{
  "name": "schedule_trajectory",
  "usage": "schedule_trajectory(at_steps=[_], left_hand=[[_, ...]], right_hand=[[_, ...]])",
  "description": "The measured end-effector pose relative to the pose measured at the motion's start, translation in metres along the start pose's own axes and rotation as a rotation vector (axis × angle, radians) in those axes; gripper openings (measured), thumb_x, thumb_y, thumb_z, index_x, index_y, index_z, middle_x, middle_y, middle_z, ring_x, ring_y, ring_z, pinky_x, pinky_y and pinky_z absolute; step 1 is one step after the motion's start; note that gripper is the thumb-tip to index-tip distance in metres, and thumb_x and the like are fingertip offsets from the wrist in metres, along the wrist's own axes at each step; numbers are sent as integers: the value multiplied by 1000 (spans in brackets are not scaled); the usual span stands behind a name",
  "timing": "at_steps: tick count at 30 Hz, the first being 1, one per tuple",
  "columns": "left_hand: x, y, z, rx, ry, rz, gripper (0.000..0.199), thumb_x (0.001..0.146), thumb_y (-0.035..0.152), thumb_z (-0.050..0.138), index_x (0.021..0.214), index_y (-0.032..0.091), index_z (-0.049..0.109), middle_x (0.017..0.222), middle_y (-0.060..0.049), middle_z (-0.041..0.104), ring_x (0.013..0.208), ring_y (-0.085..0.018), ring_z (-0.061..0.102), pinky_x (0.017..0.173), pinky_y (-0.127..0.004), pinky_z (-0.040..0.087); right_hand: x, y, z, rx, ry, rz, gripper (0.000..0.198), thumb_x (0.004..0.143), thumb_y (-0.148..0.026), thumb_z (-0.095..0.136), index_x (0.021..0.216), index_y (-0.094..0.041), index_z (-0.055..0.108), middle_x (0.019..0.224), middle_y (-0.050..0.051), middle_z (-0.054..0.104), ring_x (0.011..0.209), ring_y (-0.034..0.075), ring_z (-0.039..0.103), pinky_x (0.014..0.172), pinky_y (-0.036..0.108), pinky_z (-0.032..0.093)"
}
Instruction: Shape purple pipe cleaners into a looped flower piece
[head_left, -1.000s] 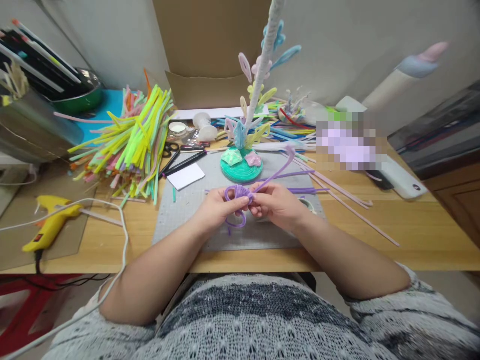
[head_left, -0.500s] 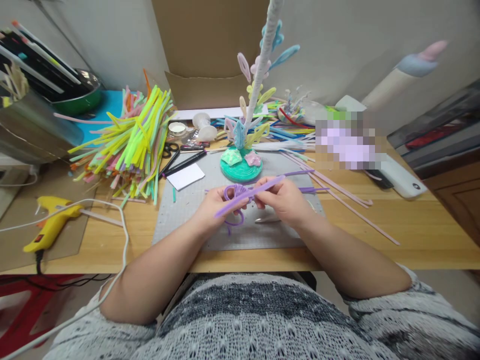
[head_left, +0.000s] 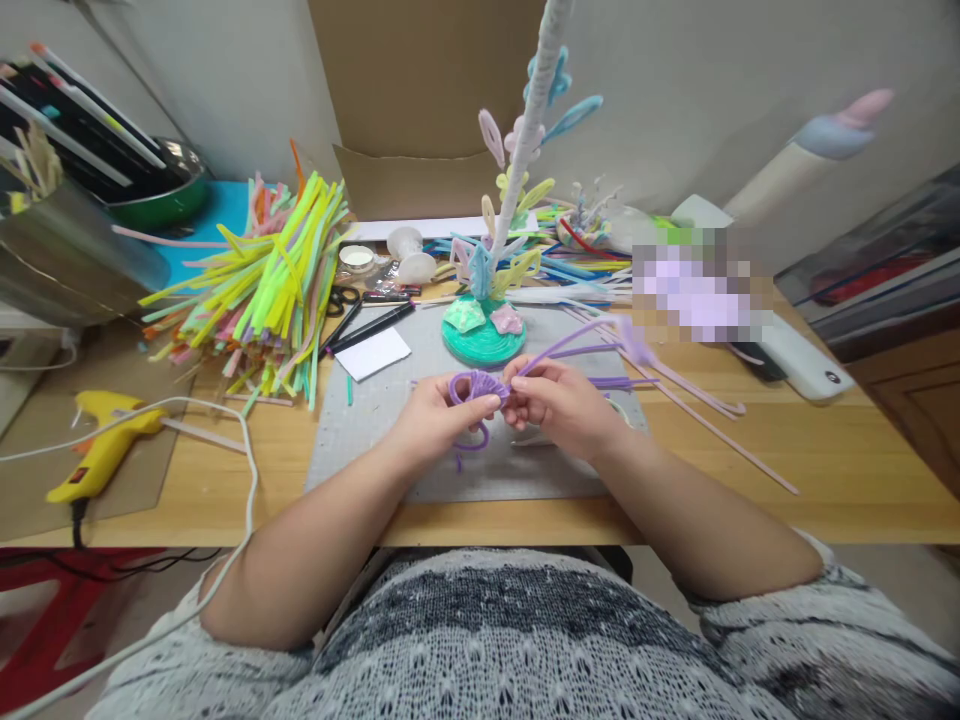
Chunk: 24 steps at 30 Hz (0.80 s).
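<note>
Between my hands is a coiled purple pipe cleaner, wound tightly in the middle with a loop hanging below. My left hand pinches the coil at its left side. At the other side, my right hand closes its fingers on the pipe cleaner, whose long free end arcs up and right, blurred at the tip. More purple pipe cleaners lie beyond my right hand. Beneath that hand a slim metal tool is mostly hidden. Just behind stands a white-wrapped stem with pastel loops on a round green base.
A grey cutting mat covers the middle of the wooden table. To the left are a yellow glue gun with its cord and a heap of coloured pipe cleaners. Pink pipe cleaners and a white device lie at right.
The pipe cleaner's free end has swung from lying across in front of both hands to arching up and away at the right. Both hands keep nearly the same place.
</note>
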<state>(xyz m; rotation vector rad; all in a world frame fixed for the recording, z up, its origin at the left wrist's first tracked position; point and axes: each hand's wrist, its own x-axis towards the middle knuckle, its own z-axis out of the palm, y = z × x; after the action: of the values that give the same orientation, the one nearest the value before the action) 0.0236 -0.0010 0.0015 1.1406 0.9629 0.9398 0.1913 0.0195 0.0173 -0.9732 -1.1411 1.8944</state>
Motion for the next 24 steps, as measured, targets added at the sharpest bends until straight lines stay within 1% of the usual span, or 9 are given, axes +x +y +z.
schedule_trajectory(at_steps=[1,3,6,8,12,16,20,24], left_hand=[[0,0,0,-1,-17,5,23,71,35,66,77,13,65,68,-2,64,62,-10,56,56,-21,41],[0,0,0,-5,-31,12,23,73,36,65,79,14,66,70,-2,65,64,-10,57,56,-21,42],[1,-1,-1,6,-6,5,22,71,35,67,78,14,66,68,-1,64,58,-8,53,55,-21,42],[2,-1,-1,19,3,-6,22,69,35,69,78,14,66,66,0,63,55,-8,51,54,-21,41],[2,-3,-1,38,22,-21,25,68,36,69,78,14,66,66,0,62,56,-8,51,55,-22,41],[1,-3,0,56,66,-39,25,68,37,69,74,13,63,59,2,57,50,-7,47,50,-21,37],[0,0,2,116,87,-27,25,68,36,69,71,13,62,59,2,55,52,-7,46,52,-21,36],[0,2,4,39,104,-33,26,66,38,70,71,13,61,59,2,54,52,-7,46,52,-21,37]], right_hand=[[1,1,0,-7,-16,-1,20,68,-32,68,74,-16,57,59,-1,60,52,10,56,49,23,42],[2,5,-2,-52,-26,-53,20,70,-33,69,74,-16,60,61,0,61,53,10,56,50,23,42],[3,10,-7,-118,-25,-133,18,72,-32,68,72,-15,62,58,-1,59,51,8,53,49,22,41],[4,12,-9,-134,-33,-153,17,74,-31,67,72,-15,62,56,-2,59,50,8,52,49,22,40],[3,12,-10,-173,-5,-191,18,74,-32,68,72,-15,62,55,-2,58,49,8,51,49,22,40],[3,9,-8,-212,-16,-109,21,70,-33,71,71,-14,62,55,-2,57,50,8,51,49,22,40],[3,9,-7,-149,-22,-36,24,67,-35,73,70,-14,63,52,-3,55,47,7,48,47,21,36],[3,5,-7,-50,-1,28,25,65,-33,75,69,-13,62,52,-3,56,46,5,47,46,19,34]])
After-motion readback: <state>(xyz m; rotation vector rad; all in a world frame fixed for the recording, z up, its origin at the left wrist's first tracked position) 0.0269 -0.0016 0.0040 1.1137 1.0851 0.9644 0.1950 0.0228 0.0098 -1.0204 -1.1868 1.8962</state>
